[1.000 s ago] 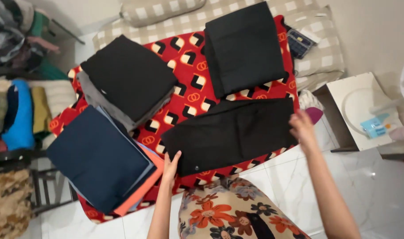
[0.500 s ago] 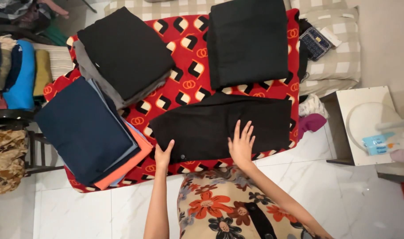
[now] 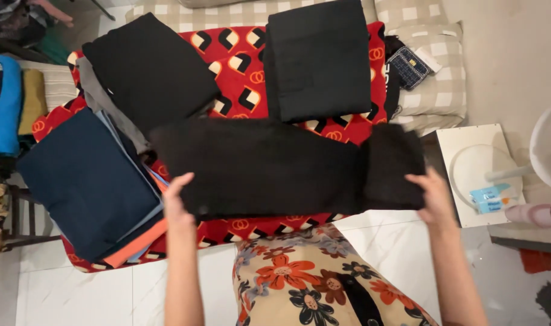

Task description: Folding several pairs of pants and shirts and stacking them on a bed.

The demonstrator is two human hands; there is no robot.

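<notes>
A long folded black garment point(image 3: 269, 166) is lifted off the red patterned blanket point(image 3: 239, 66). My left hand point(image 3: 177, 199) grips its left end and my right hand point(image 3: 431, 194) grips its right end, which droops in a fold. Behind it lie a folded black stack point(image 3: 320, 57) at the upper middle and another black stack on grey cloth point(image 3: 148, 69) at the upper left. A pile of navy, light blue and orange folded clothes point(image 3: 85, 181) sits at the left.
Checked beige bedding with a dark blue wallet point(image 3: 408, 66) lies at the upper right. A white side table point(image 3: 468, 142) with a blue packet stands to the right. Hanging clothes fill the far left. White marble floor lies below.
Both hands took hold of the black garment's ends and raised it off the blanket. Half a second ago my right hand was pressing flat on its middle.
</notes>
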